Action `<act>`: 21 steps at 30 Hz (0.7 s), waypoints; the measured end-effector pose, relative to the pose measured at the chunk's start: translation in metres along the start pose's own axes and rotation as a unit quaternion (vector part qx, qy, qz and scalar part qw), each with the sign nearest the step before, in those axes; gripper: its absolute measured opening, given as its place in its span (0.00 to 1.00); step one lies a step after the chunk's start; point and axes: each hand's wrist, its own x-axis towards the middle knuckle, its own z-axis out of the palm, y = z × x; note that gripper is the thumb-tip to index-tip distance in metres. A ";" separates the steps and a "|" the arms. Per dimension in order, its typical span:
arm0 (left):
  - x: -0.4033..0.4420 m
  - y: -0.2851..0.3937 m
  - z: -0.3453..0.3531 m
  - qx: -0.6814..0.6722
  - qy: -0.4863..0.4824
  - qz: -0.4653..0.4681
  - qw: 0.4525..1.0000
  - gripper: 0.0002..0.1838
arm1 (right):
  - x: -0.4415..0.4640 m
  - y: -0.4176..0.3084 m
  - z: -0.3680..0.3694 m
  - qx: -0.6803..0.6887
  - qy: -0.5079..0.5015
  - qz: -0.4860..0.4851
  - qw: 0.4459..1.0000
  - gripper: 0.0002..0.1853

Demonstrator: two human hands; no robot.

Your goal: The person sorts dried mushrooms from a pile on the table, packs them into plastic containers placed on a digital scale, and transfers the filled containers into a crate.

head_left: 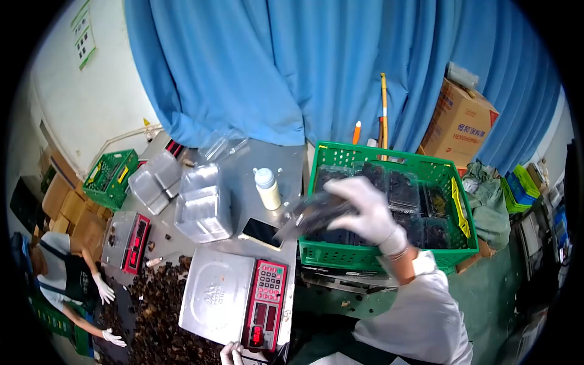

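My right hand (365,213), in a white glove, is closed around a clear plastic box of dark pieces (310,218). The box is tilted and blurred, above the left rim of the green crate (389,258). Similar filled boxes (403,191) sit inside that crate. At the bottom edge, my left hand (231,353), also gloved, shows only curled fingertips held together beside the front of the digital scale (218,295). Whatever they may hold is hidden. The scale's steel pan bears nothing, and its red display is lit.
Dark dried pieces, like wood ear fungus (161,304), are heaped left of the scale. Stacked clear boxes (204,204), a bottle (267,190) and a phone (261,233) stand or lie behind it. Another person (67,274) works at left near a second scale (126,242).
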 end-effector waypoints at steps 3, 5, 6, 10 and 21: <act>0.014 -0.063 -0.014 0.021 0.004 0.055 0.998 0.14 | -0.010 0.041 -0.059 -0.101 0.144 0.090 0.980 0.30; 0.023 -0.059 -0.003 0.016 0.000 0.053 0.998 0.14 | -0.019 0.057 -0.098 -0.222 0.176 0.110 0.953 0.28; 0.028 -0.056 0.005 0.011 -0.003 0.049 0.999 0.13 | -0.026 0.069 -0.116 -0.264 0.169 0.138 0.939 0.27; 0.042 -0.047 0.026 0.003 -0.031 0.045 0.998 0.12 | -0.056 0.124 -0.175 -0.376 0.111 0.220 0.893 0.26; 0.026 -0.065 0.050 -0.079 -0.007 0.025 0.997 0.10 | -0.001 0.189 -0.101 -0.285 0.028 0.107 0.952 0.15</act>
